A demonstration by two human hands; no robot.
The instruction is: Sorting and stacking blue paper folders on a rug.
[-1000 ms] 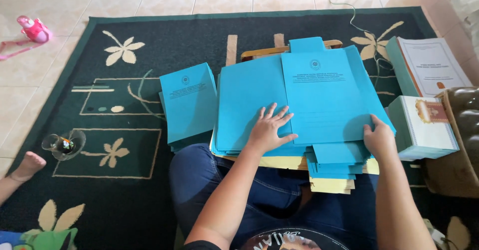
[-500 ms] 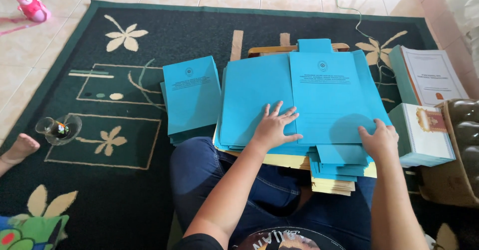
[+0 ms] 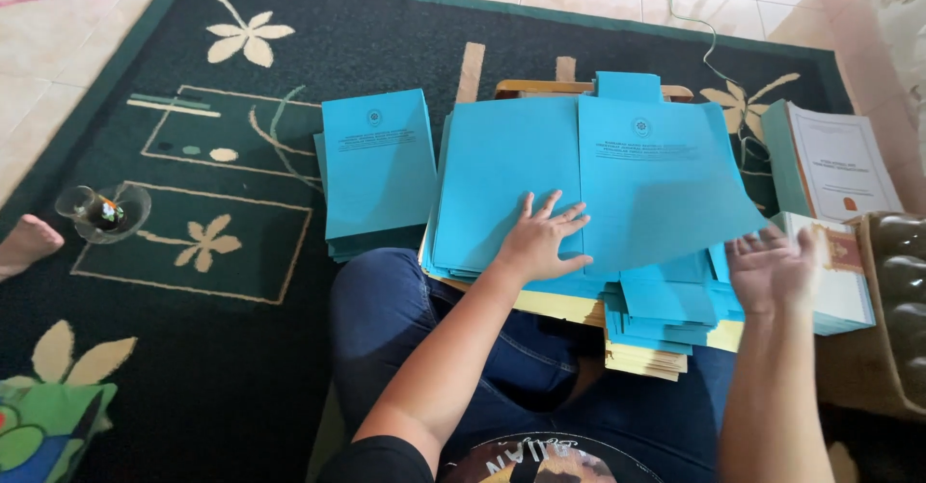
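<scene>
So the main thing here is the big open turquoise paper cover sheet (image 3: 598, 179), lying unfolded on top of a fat pile of the same turquoise sheets (image 3: 666, 300), which sits across the person's lap with some pale yellow paper (image 3: 641, 358) poking out underneath.

The left hand (image 3: 542, 242) is flat on the left half of that top sheet, fingers spread, just pressing it down, not gripping anything.

What's changed: half a second ago the right hand (image 3: 772, 269) was resting down on the lower right corner of the pile. Now it's lifted off, open with fingers splayed, a bit blurred, holding nothing as far as I can see. The right half of the top sheet looks slightly raised at its lower edge, so my read is that the sheet has just been let go or flicked over, and only the left hand is keeping it in place.

Moving outward: just left of the pile there's a neater stack of folded turquoise booklets (image 3: 376, 170) on the dark green patterned rug (image 3: 241, 136). On the right, white-paged bound books with turquoise spines (image 3: 834, 165) lie near a brown padded seat (image 3: 897, 290). Further left on the rug are a small clear glass dish (image 3: 101, 213) and someone else's bare foot (image 3: 27, 242).
</scene>
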